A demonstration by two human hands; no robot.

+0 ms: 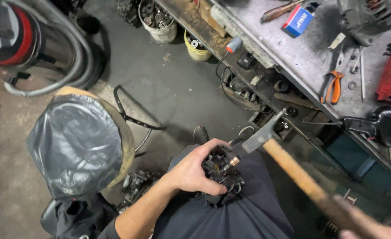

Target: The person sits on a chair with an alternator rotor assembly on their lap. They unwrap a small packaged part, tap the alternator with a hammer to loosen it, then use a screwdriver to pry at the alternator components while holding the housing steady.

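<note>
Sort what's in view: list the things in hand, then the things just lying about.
In hand:
- left hand holds the rotor on the lap
- right hand swings the hammer

Lying about:
- pliers
- blue box
- buckets
- vacuum
- covered stool

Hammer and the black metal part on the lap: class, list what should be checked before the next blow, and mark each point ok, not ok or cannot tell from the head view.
1. Left hand has a grip on the black metal part: ok.
2. Part rests on the lap, not a firm support: not ok.
3. Hammer head is raised near the copper-tipped shaft, roughly in line: ok.
4. Left fingers lie close beside the shaft: not ok.
5. Right hand grip on the wooden handle: cannot tell, blurred at the frame edge.
6. Eye protection: cannot tell, out of view.
</note>
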